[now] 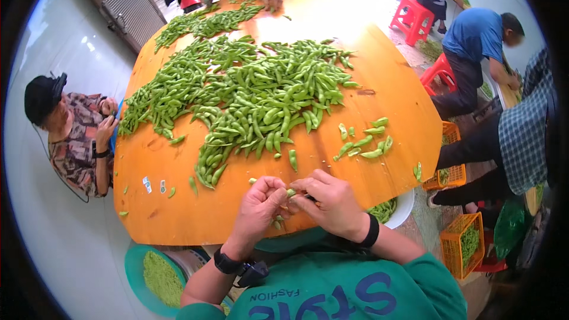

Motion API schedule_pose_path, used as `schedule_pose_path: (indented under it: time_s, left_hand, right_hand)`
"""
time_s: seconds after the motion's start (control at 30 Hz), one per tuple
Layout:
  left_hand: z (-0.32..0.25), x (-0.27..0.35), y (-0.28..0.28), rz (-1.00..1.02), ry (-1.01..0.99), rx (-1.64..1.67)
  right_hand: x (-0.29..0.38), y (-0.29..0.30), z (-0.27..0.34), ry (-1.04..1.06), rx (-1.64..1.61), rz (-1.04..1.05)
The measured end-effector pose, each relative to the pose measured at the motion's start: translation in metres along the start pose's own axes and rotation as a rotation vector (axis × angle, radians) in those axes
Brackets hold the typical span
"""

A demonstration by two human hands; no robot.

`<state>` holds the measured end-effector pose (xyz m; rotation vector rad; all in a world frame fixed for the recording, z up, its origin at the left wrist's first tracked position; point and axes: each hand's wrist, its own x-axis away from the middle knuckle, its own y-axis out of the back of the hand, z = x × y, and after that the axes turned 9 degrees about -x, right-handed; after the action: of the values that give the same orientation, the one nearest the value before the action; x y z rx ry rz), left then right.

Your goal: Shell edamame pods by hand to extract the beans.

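Observation:
At the table's near edge my left hand [263, 202] pinches a green edamame pod [290, 192] between thumb and fingertips. My right hand [332, 204] meets it from the other side, its fingers curled close to the pod. A small dark object [310, 197] shows between the right thumb and forefinger; its kind is mostly hidden. A few pods [277, 222] lie just under the left hand. Beyond both hands spreads a large heap of edamame pods [266, 98]. One pod [293, 160] lies apart, between the heap and my right hand.
Loose pods [364, 140] and scraps lie right on the orange wooden table [169, 204]. A green basin [133, 271] of shelled beans stands below left, a white basin [403, 211] of pods below right. Co-workers sit left and opposite; others work near orange crates [462, 244] at right.

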<state>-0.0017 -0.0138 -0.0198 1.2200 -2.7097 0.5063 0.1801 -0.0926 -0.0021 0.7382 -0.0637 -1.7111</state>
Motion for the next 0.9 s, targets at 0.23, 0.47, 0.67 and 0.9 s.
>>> schedule_pose_path:
  time_s: [0.23, 0.47, 0.67, 0.9]
  left_hand:
    - [0.000, 0.002, -0.006, -0.036, -0.001, -0.072]
    - [-0.005, 0.001, -0.002, 0.097, 0.100, -0.112]
    - [-0.012, -0.002, -0.001, 0.212, 0.170, -0.098]
    - [-0.012, -0.005, -0.002, 0.093, 0.129, -0.158]
  right_hand:
    - [-0.005, -0.011, 0.001, 0.146, 0.212, -0.043]
    - [-0.006, -0.012, -0.006, 0.140, 0.176, 0.014]
    - [-0.007, -0.004, -0.015, 0.002, -0.161, 0.138]
    - [-0.012, 0.004, -0.011, -0.194, -0.259, -0.058]
